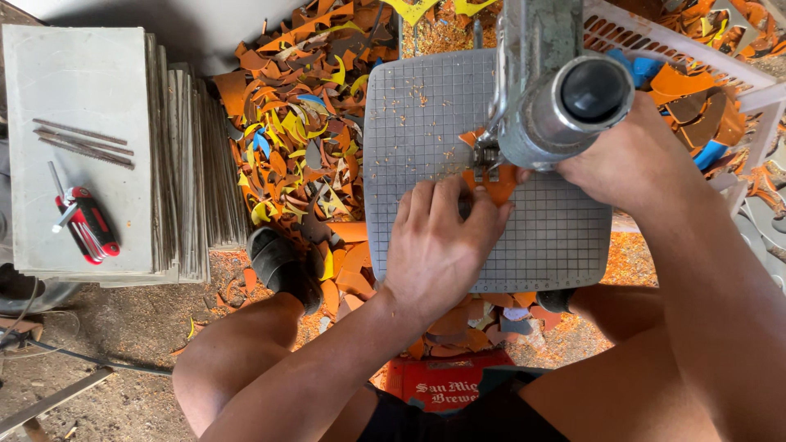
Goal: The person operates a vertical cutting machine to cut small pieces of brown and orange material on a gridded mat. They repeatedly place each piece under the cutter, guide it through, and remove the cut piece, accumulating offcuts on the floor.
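My left hand lies flat on the grey gridded saw table, fingers pressing an orange sheet piece next to the blade. My right hand reaches in from the right behind the grey machine arm and holds the same orange piece at its far side; most of the piece is hidden by the hands and the machine head. Orange sawdust is scattered on the table around the blade.
A heap of orange, yellow and blue offcuts covers the floor left of the table. A stack of grey sheets at left carries a red folding key tool and thin rods. A white crate of scraps stands right. A red crate sits under me.
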Demonstrator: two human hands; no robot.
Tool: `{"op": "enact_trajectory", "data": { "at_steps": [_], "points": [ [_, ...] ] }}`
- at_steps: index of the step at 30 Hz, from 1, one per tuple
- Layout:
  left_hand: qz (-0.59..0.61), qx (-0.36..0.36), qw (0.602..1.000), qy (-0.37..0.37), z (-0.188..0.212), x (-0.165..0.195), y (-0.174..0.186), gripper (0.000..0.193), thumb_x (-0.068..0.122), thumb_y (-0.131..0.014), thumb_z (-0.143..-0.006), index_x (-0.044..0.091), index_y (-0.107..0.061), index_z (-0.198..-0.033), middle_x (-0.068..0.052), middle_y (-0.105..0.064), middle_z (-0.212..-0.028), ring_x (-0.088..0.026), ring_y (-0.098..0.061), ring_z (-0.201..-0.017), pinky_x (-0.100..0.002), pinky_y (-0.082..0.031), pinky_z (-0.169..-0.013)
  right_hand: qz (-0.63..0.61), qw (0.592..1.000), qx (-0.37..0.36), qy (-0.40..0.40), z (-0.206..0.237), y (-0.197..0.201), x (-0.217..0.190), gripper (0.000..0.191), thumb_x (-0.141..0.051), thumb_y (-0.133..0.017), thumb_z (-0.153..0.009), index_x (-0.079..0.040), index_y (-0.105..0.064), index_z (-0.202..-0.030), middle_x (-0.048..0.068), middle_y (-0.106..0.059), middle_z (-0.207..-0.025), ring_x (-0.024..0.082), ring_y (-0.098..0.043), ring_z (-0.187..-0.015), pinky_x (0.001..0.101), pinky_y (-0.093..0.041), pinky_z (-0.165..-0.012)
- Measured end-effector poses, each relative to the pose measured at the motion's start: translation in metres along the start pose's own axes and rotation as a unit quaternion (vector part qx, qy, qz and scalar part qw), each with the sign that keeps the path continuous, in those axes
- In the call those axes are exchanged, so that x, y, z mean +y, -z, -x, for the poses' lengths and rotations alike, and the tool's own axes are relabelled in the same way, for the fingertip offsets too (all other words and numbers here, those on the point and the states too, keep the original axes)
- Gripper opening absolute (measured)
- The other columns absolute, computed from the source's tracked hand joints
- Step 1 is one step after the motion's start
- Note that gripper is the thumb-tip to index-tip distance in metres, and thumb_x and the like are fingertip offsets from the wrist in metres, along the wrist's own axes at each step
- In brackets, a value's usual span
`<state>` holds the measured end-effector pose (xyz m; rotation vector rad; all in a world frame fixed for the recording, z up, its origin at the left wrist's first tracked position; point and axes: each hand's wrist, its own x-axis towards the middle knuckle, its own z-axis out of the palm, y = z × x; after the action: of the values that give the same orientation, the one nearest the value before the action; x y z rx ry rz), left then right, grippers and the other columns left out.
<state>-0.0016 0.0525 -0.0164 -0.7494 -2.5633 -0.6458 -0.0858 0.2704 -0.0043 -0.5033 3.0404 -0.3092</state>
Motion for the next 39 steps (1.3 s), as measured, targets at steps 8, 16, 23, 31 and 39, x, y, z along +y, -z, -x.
{"op": "enact_trajectory", "data": {
  "at_steps": [8,16,23,31,39],
  "points": [
    [0.07,-0.028,0.997,0.007,-0.002,-0.009,0.024,0.052,0.041,-0.081,-0.083,0.001,-0.066,-0.112,-0.019,-0.063,-0.117,-0.038,-0.062,-0.108,-0.05,-0.051,-0.093,-0.153,0.975,0.154,0.041,0.046,0.011,-0.029,0.03,-0.024,-0.081,-0.083,-0.012,-0.078,-0.11,0.01,-0.075,-0.113,0.029,-0.071,-0.105,0.0426,-0.058,-0.091],
    [0.047,-0.143,0.988,-0.042,-0.006,-0.046,0.042,0.067,0.038,-0.072,-0.09,0.001,-0.054,-0.142,-0.016,-0.048,-0.154,-0.038,-0.041,-0.145,-0.062,-0.029,-0.117,-0.047,0.968,0.243,0.042,0.08,-0.014,-0.085,0.035,-0.033,-0.087,-0.082,-0.006,-0.081,-0.102,0.02,-0.073,-0.123,0.038,-0.067,-0.118,0.0459,-0.054,-0.099],
    [-0.006,-0.168,0.985,-0.041,-0.006,-0.047,0.031,0.063,0.037,-0.063,-0.1,0.005,-0.048,-0.152,-0.01,-0.041,-0.162,-0.037,-0.032,-0.152,-0.068,-0.019,-0.122,-0.087,0.962,0.254,0.047,0.073,-0.02,-0.081,0.029,-0.025,-0.089,-0.085,-0.003,-0.081,-0.102,0.019,-0.075,-0.115,0.032,-0.07,-0.112,0.0411,-0.057,-0.096],
    [-0.036,-0.147,0.988,-0.019,-0.004,-0.038,0.027,0.063,0.038,-0.062,-0.1,0.006,-0.048,-0.152,-0.013,-0.044,-0.16,-0.038,-0.035,-0.151,-0.068,-0.021,-0.123,-0.133,0.966,0.218,0.04,0.067,-0.016,-0.07,0.024,-0.015,-0.089,-0.08,-0.004,-0.08,-0.1,0.015,-0.076,-0.111,0.031,-0.07,-0.105,0.0402,-0.057,-0.092],
    [-0.071,-0.151,0.986,0.011,-0.004,-0.027,0.022,0.066,0.04,-0.059,-0.099,0.004,-0.046,-0.152,-0.017,-0.043,-0.159,-0.042,-0.036,-0.149,-0.066,-0.023,-0.12,-0.165,0.965,0.2,0.04,0.058,-0.019,-0.055,0.02,-0.011,-0.086,-0.083,-0.011,-0.08,-0.102,0.006,-0.077,-0.101,0.026,-0.072,-0.097,0.0385,-0.057,-0.088]
  ]
}}
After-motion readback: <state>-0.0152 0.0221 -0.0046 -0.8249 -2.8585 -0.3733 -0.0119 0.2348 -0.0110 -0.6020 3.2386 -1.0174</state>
